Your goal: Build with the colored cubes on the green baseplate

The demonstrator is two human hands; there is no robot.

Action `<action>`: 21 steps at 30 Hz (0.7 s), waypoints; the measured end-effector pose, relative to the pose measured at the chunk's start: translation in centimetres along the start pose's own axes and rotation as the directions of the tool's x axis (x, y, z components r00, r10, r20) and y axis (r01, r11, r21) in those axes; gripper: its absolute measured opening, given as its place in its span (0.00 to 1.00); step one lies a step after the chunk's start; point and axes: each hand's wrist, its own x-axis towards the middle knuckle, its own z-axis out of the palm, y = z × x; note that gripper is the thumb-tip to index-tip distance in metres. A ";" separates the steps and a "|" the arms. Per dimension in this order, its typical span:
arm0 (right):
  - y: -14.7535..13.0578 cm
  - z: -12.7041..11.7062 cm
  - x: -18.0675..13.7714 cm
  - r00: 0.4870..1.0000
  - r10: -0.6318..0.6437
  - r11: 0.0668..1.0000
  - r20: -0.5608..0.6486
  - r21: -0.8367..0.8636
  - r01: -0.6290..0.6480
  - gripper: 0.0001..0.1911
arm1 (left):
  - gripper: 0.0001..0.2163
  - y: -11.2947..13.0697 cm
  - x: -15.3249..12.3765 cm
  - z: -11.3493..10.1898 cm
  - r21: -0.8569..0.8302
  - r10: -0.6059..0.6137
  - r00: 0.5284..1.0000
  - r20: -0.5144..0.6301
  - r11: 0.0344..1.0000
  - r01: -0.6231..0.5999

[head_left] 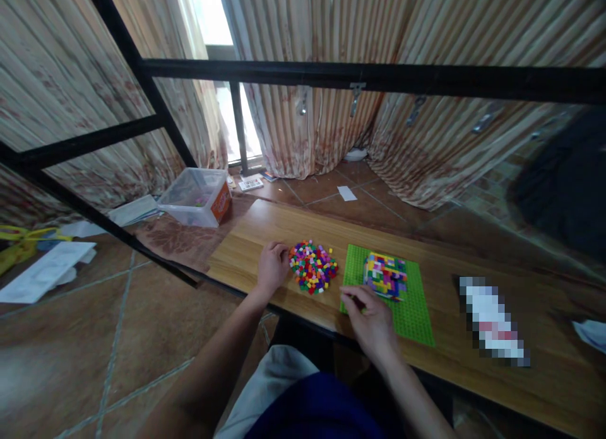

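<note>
A loose pile of small, many-coloured toy bricks [313, 267] lies on the wooden table. At its left edge rests my left hand [273, 267], fingers curled together; what they hold, if anything, is too small to make out. Right of the pile is a green studded baseplate [415, 319], bearing a built block of multicoloured bricks [386, 276]. Over the baseplate's near left corner my right hand [372, 319] is closed in a pinch, below the built block. Whatever sits between its fingertips cannot be made out.
The wooden table [269, 221] runs left to right before me, with a blurred-out white item [495, 322] on its right part. A clear plastic box [196, 199] stands beyond its left end. A black metal frame [284, 69] crosses above, before striped curtains [322, 23].
</note>
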 end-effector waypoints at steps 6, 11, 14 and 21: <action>0.1 4.1 0.7 0.968 -0.211 0.929 0.134 -0.279 0.241 0.12 | 0.10 0.1 0.0 -0.1 -0.019 -0.001 1.000 -0.002 1.000 0.001; 1.2 5.2 1.1 0.949 -0.261 0.867 0.179 -0.389 0.312 0.12 | 0.10 0.2 0.0 -0.1 -0.020 -0.005 1.000 -0.002 1.000 0.005; 1.6 5.4 1.1 0.948 -0.262 0.850 0.179 -0.422 0.315 0.12 | 0.09 0.1 0.0 0.0 -0.020 -0.004 1.000 -0.003 1.000 0.004; 1.1 5.0 1.0 0.955 -0.228 0.876 0.189 -0.389 0.286 0.11 | 0.10 -0.1 0.0 0.0 -0.014 0.012 1.000 -0.006 1.000 -0.012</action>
